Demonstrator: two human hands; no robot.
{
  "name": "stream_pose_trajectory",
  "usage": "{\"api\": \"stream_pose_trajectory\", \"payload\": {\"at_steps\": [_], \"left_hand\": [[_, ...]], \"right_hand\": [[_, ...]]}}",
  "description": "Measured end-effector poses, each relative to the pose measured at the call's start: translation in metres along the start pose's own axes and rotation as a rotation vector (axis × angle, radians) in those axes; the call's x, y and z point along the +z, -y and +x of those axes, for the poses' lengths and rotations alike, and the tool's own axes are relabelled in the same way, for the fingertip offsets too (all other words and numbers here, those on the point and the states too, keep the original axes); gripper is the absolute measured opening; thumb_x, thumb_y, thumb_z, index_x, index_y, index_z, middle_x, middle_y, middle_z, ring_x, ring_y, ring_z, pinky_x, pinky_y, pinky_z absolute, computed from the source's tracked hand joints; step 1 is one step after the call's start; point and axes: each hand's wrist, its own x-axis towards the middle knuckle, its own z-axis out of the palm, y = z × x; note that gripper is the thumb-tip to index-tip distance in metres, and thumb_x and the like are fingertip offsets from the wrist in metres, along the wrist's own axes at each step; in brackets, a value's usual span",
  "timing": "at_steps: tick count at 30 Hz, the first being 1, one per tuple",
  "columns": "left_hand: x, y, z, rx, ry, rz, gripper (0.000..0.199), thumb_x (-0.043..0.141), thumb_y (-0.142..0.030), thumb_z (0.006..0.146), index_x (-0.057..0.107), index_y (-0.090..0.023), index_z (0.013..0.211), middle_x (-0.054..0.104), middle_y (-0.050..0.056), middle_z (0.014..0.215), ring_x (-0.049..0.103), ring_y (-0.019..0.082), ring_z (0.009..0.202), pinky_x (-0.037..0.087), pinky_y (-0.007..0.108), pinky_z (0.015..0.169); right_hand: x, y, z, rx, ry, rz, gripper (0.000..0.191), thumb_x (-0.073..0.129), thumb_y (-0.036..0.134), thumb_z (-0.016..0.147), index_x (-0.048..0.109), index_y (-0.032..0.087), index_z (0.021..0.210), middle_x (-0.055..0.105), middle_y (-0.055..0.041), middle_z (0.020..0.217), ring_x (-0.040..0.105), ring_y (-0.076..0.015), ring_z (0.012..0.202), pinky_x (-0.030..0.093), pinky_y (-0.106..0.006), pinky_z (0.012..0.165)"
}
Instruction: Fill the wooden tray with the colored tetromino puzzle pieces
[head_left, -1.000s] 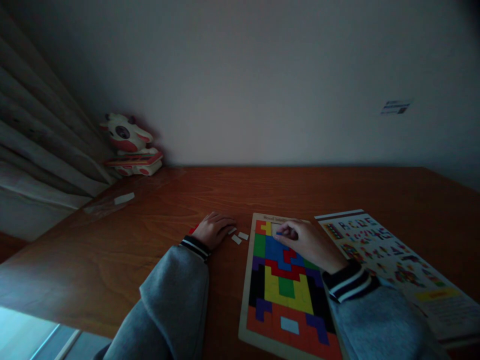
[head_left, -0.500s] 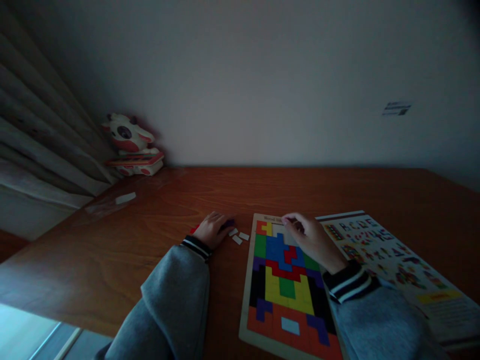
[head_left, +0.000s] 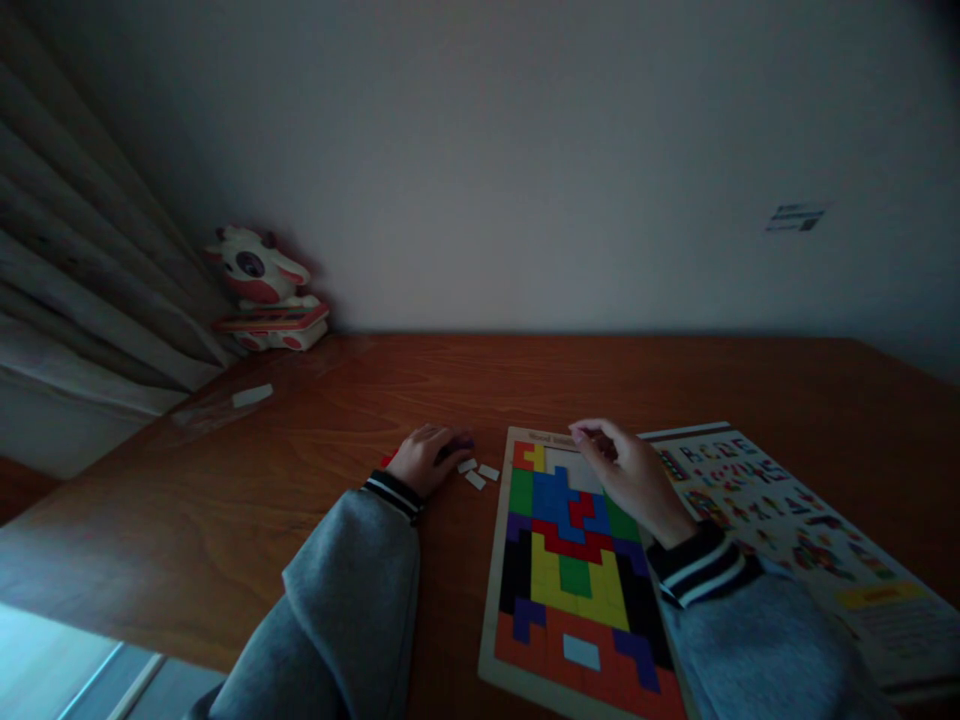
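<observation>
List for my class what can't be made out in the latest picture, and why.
All in the head view:
Purple piece: full shape hidden by the left hand.
Red thing: mostly hidden by that hand.
Board: upper right corner behind the right hand; near right corner cut off by the bottom edge.
Sheet: lower text too small and blurred.
Wall label: writing too small.

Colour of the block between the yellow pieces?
The block is green, seen in the head view.
</observation>
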Motion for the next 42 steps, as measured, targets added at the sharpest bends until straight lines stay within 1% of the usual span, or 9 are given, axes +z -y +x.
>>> {"api": "stream_pose_trajectory", "payload": {"at_steps": [5,11,14,20,25,27,33,38,42], "left_hand": [[-0.003,0.001,-0.001,-0.034,-0.022,0.119,0.031,0.059,-0.037,0.091,0.063,-0.018,0.116,0.071,0.009,0.102,0.065,0.024,0.094,0.053,0.039,0.086],[-0.012,0.006,-0.006,-0.059,0.033,0.194,0.038,0.056,-0.023,0.086,0.059,-0.016,0.123,0.069,0.011,0.109,0.063,0.026,0.099,0.052,0.041,0.09],[-0.011,0.009,-0.007,-0.088,0.033,0.202,0.039,0.053,-0.023,0.086,0.058,-0.016,0.124,0.068,0.011,0.11,0.064,0.026,0.099,0.052,0.041,0.089],[-0.003,0.013,-0.005,-0.135,0.033,0.228,0.027,0.049,-0.032,0.094,0.066,-0.019,0.111,0.071,0.009,0.109,0.066,0.025,0.098,0.053,0.039,0.089],[-0.003,0.018,-0.006,-0.148,-0.02,0.287,0.025,0.046,-0.025,0.095,0.069,-0.019,0.103,0.073,0.008,0.105,0.068,0.024,0.095,0.053,0.038,0.089],[-0.003,0.017,-0.005,-0.152,-0.032,0.293,0.024,0.047,-0.024,0.094,0.07,-0.019,0.101,0.073,0.008,0.105,0.068,0.024,0.095,0.053,0.038,0.09],[-0.003,0.011,-0.004,-0.26,-0.068,0.29,0.026,0.056,-0.038,0.09,0.069,-0.019,0.102,0.073,0.008,0.102,0.069,0.025,0.095,0.054,0.038,0.088],[-0.003,0.007,-0.004,-0.302,-0.029,0.272,0.027,0.057,-0.038,0.088,0.067,-0.02,0.105,0.073,0.007,0.103,0.069,0.024,0.093,0.055,0.036,0.084],[-0.004,0.007,-0.002,-0.311,-0.028,0.22,0.026,0.056,-0.035,0.088,0.067,-0.02,0.106,0.072,0.007,0.103,0.068,0.023,0.096,0.054,0.035,0.088]], "right_hand": [[0.001,-0.001,0.001,-0.02,-0.002,0.005,0.034,0.049,0.049,0.093,0.065,0.021,0.102,0.073,-0.0069,0.089,0.066,-0.0188,0.072,0.049,-0.031,0.062],[0.001,-0.005,0.001,-0.023,-0.006,0.001,0.033,0.049,0.048,0.093,0.065,0.021,0.102,0.073,-0.007,0.091,0.066,-0.0189,0.073,0.05,-0.031,0.063],[0.001,-0.005,0.001,-0.022,-0.004,0.007,0.032,0.049,0.048,0.093,0.065,0.021,0.102,0.073,-0.0072,0.092,0.066,-0.0191,0.074,0.05,-0.032,0.064],[0.002,-0.001,0.001,-0.018,-0.02,-0.005,0.033,0.048,0.048,0.093,0.065,0.021,0.101,0.072,-0.006,0.086,0.064,-0.0182,0.068,0.048,-0.031,0.06],[0.002,-0.002,0.001,-0.026,-0.021,0.004,0.031,0.049,0.047,0.093,0.065,0.021,0.101,0.072,-0.007,0.09,0.064,-0.0185,0.071,0.048,-0.031,0.062],[0.002,-0.003,0.001,-0.023,-0.017,0.006,0.032,0.049,0.048,0.093,0.065,0.021,0.102,0.072,-0.007,0.09,0.065,-0.0186,0.071,0.048,-0.031,0.062],[0.002,-0.004,0.0,-0.012,-0.006,0.006,0.032,0.05,0.049,0.093,0.065,0.022,0.102,0.072,-0.0064,0.09,0.065,-0.0184,0.071,0.049,-0.031,0.063],[0.002,-0.004,0.0,-0.033,-0.009,0.012,0.031,0.05,0.048,0.093,0.065,0.021,0.101,0.072,-0.0064,0.088,0.065,-0.0184,0.072,0.049,-0.031,0.063],[0.002,-0.004,0.0,-0.033,-0.014,0.014,0.031,0.05,0.047,0.093,0.065,0.021,0.101,0.071,-0.0062,0.086,0.065,-0.0183,0.071,0.049,-0.031,0.063]]}}
